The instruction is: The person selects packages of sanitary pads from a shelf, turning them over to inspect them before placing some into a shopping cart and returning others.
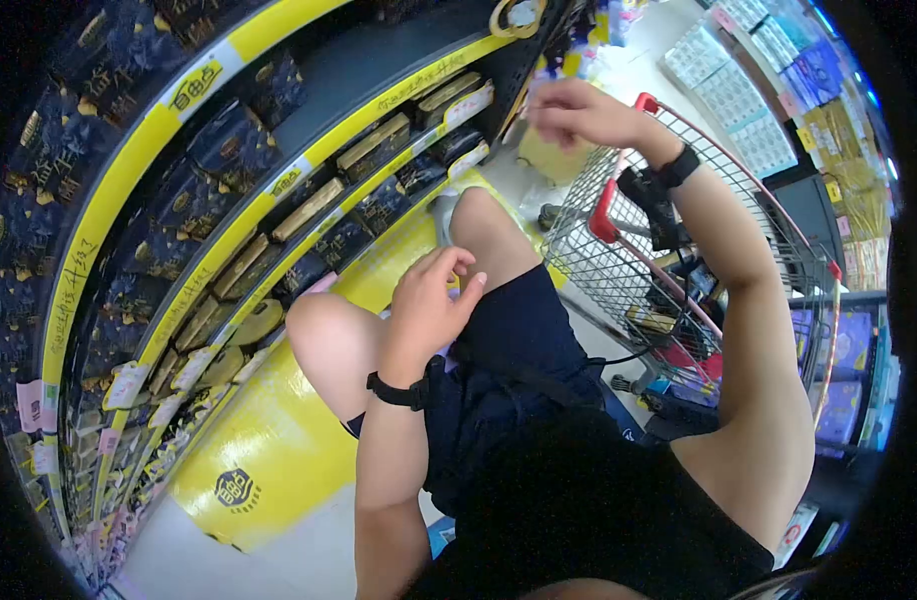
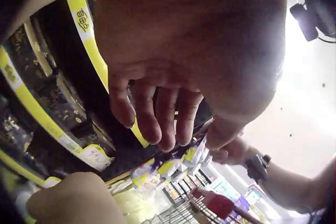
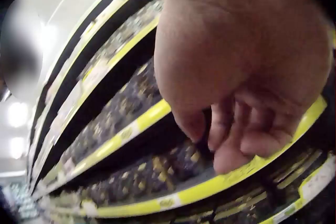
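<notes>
My left hand (image 1: 429,305) hovers over my lap between the bent knees, holding nothing, its fingers loosely bent. In the left wrist view the same hand (image 2: 184,45) shows its palm with relaxed fingers and nothing in them. My right hand (image 1: 584,115) is raised beyond the knees, near the end of the shelf and close to the shopping cart (image 1: 699,150). The right wrist view shows this hand (image 3: 241,61) with loosely curled fingers and no object in them. Nearest to the hands are shelf rows of dark packs (image 1: 389,205) with gold print.
Yellow-edged shelves (image 1: 304,165) curve along the left side. A yellow floor mat (image 1: 279,450) lies beneath me. The cart's red handle part (image 1: 606,210) stands close to my right arm, and a black cable (image 1: 624,355) runs toward my waist. Stacked packs (image 1: 724,95) stand across the aisle.
</notes>
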`<state>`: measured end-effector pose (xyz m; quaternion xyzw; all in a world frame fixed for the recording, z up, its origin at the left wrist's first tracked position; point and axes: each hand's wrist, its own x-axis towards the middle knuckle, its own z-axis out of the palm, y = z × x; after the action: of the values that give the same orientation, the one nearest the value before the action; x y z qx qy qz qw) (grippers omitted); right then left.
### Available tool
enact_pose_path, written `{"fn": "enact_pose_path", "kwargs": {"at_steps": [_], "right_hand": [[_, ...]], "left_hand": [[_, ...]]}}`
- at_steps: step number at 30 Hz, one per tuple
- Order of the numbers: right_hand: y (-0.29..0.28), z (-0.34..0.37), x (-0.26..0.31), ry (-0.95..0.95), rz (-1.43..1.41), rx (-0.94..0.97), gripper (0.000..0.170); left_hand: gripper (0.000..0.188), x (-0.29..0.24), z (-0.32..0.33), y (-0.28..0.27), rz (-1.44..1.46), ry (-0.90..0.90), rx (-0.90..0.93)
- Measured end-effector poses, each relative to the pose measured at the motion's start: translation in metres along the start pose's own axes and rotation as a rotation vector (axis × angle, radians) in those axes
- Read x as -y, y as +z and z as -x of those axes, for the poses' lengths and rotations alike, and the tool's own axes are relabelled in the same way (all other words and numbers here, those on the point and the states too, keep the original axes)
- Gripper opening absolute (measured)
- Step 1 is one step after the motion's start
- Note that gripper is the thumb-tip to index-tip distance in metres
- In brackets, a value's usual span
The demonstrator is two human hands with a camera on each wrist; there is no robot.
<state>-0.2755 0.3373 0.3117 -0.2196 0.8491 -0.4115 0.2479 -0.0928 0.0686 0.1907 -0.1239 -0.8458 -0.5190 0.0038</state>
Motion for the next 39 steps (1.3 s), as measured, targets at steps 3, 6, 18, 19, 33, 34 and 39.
{"fn": "enact_pose_path", "kwargs": {"at_steps": [3,6,18,19,33,34,39], "right_hand": [[-0.070,0.061,-0.054,0.286,0.040,0.016,0.026],[-0.101,0.133,-0.120,0.686,0.411,-0.025,0.028],[0.027,0.303,-0.281,1.072,0.394,0.590,0.067],[0.030,0.299,-0.287,0.997,0.130,0.491,0.066],[0.002,0.230,-0.284,0.574,-0.044,-0.250,0.049],[-0.009,0.225,-0.234,0.576,-0.147,-0.423,0.052],[-0.075,0.208,-0.165,0.368,-0.020,-0.600,0.058]], "left_hand": [[0.019,-0.002,-0.005,0.010,0.071,0.084,0.016],[0.018,-0.005,-0.016,0.015,0.131,0.058,0.001],[0.015,-0.009,-0.029,0.016,0.265,0.144,0.001],[0.015,-0.009,-0.030,0.017,0.259,0.149,0.010],[0.011,-0.008,-0.020,-0.002,0.214,0.151,-0.035],[0.011,-0.005,-0.018,-0.004,0.210,0.156,-0.043],[0.009,-0.011,-0.015,-0.004,0.194,0.133,-0.014]]}}
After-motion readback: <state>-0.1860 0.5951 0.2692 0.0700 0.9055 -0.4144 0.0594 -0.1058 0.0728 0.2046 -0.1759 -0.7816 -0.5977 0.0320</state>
